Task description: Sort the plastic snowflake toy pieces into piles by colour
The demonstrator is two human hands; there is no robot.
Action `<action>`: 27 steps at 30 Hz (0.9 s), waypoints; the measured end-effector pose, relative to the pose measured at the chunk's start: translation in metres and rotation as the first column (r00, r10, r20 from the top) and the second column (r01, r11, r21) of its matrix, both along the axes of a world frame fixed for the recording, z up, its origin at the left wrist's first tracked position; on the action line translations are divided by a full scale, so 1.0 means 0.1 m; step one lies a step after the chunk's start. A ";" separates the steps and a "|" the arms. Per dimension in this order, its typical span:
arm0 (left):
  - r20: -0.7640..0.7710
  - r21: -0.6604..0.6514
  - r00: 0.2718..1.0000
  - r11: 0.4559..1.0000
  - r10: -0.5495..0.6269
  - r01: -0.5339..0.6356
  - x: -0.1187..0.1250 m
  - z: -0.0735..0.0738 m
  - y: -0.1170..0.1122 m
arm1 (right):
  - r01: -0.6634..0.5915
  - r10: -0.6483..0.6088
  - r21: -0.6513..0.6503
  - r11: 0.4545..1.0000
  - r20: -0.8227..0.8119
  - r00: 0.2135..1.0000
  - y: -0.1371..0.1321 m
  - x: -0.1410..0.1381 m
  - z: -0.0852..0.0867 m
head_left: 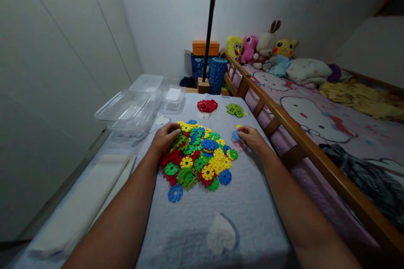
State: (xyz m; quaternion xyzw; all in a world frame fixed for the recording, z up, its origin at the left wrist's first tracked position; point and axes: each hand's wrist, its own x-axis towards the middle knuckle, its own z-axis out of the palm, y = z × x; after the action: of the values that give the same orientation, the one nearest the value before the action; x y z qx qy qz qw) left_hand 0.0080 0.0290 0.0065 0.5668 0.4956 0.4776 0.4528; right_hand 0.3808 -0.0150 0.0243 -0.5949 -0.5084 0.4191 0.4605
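A heap of flat plastic gear-shaped pieces in red, yellow, green and blue lies on a grey cloth-covered table. My left hand rests on the heap's left edge, fingers curled over some pieces. My right hand is to the right of the heap, its fingertips pinched on a blue piece lying on the cloth. Farther back lie a small group of red pieces and a small group of light green pieces.
Clear plastic containers and lids stand at the table's back left. A wooden bed rail runs along the right, with a bed and plush toys behind. A black pole and a blue roller stand at the back.
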 end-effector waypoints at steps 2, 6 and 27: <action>-0.002 0.014 1.000 1.000 -0.002 0.002 -0.01 -0.02 0.01 | -0.001 0.001 0.008 1.000 0.051 0.999 -0.12 0.17 0.01; -0.007 0.041 1.000 0.999 -0.016 0.017 -0.02 -0.06 0.04 | -0.038 0.040 -0.014 0.999 0.239 0.970 -0.34 0.43 -0.02; -0.030 0.038 0.999 0.999 -0.011 0.012 -0.03 -0.05 0.03 | -0.051 -0.049 0.112 0.992 0.738 0.673 -0.50 0.27 0.01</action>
State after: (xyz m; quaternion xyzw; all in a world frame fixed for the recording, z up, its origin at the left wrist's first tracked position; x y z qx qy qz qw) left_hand 0.0045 0.0316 0.0014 0.5851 0.4899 0.4758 0.4374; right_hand 0.4079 -0.0652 0.0257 -0.6838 -0.6762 0.1108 0.2509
